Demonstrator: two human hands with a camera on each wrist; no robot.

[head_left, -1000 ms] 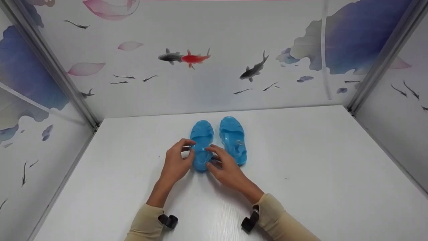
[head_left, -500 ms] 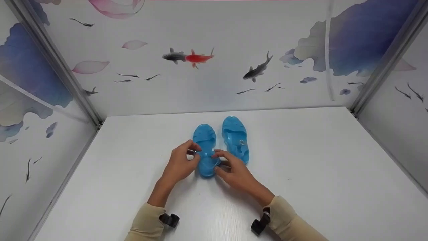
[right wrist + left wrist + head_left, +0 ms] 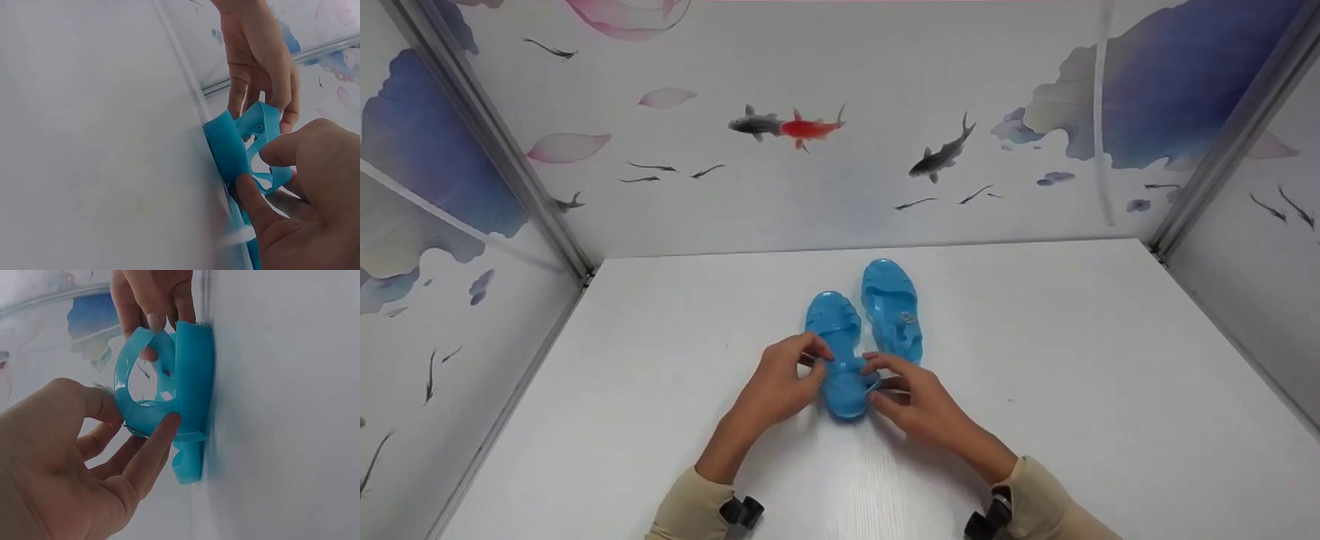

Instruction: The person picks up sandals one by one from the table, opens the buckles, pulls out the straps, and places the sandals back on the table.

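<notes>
– Left grip (image 3: 787,382) and right grip (image 3: 926,405): what do they hold?
– Opposite sides of the nearer sandal (image 3: 844,349), each narrowed to a pinch near its heel (image 3: 847,405); sandal on the worktop (image 3: 660,322).
– Step in hand?
– Apparently strap (image 3: 121,379) handling; the next move likely calls for steadying the heel.
– Surroundings?
– Farther sandal (image 3: 886,304), just beside, possibly crowding the right grip; printed back panel (image 3: 825,202) beyond.

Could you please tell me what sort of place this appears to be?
It looks like a small walled booth for tabletop work: a plain white table stands close against a back wall printed with fish and petals, with side walls and a metal post at the corner.
</notes>
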